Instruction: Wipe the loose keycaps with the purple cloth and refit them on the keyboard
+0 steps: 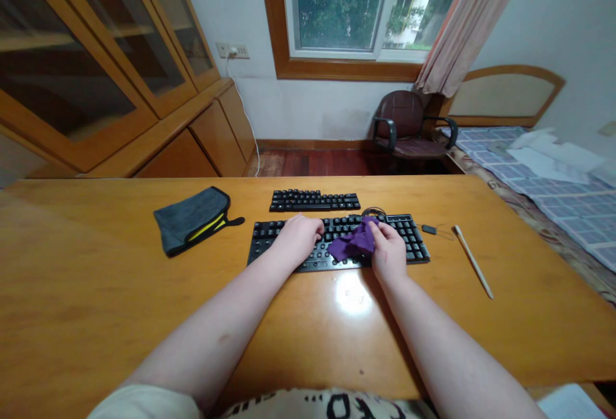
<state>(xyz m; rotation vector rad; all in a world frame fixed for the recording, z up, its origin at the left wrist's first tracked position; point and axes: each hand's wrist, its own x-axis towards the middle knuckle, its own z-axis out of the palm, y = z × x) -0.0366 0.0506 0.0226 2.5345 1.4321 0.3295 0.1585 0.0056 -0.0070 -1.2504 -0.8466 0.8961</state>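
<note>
A black full-size keyboard [409, 233] lies on the wooden desk [96, 290] in front of me. My left hand [298, 239] rests on its left-middle keys, knuckles up and fingers curled down onto the keys. My right hand [387, 249] is closed on a crumpled purple cloth [353, 244], which is pressed onto the keys at the middle of the keyboard. A smaller black keyboard [314, 201] lies just behind the big one, untouched.
A grey pouch with a yellow zip [192, 220] lies on the desk to the left. A pale thin stick [474, 262] and a small black tag [428, 229] lie right of the keyboard. Beyond the desk stand a brown armchair [409, 127], wooden cabinets [120, 85] and a bed [553, 188].
</note>
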